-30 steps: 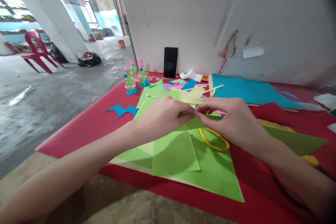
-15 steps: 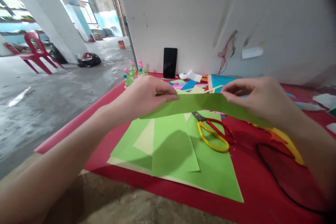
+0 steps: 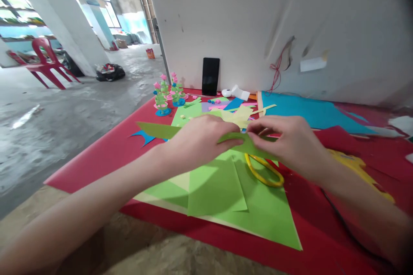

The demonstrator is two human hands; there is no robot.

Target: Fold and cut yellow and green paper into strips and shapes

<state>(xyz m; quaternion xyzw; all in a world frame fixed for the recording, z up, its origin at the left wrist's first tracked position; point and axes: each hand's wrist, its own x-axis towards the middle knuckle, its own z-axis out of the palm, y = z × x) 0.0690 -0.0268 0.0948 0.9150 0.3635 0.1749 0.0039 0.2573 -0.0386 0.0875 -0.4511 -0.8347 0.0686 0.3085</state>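
A long green paper strip (image 3: 158,130) is pinched by both hands above the table. My left hand (image 3: 209,137) grips it near the middle, thumb below and fingers on top. Close beside it, my right hand (image 3: 280,139) is closed on the strip too, its fingertips almost touching the left ones. Below lie green paper sheets (image 3: 216,189), overlapping, with a cream-coloured layer showing at the edges. Scissors rest on these sheets; one yellow handle loop (image 3: 264,176) shows, while the blades and most of the red handle are hidden by the strip and right hand.
Small paper trees (image 3: 161,101) with pink stars stand at the back left. A black phone (image 3: 211,76) leans on the wall. Paper scraps (image 3: 241,114), a blue sheet (image 3: 300,109) and a yellow glue gun-like tool (image 3: 351,165) lie on the red table cover (image 3: 97,159).
Both hands have come together along the strip, the left moving right and the right moving left. More of the strip now sticks out left of my left hand.
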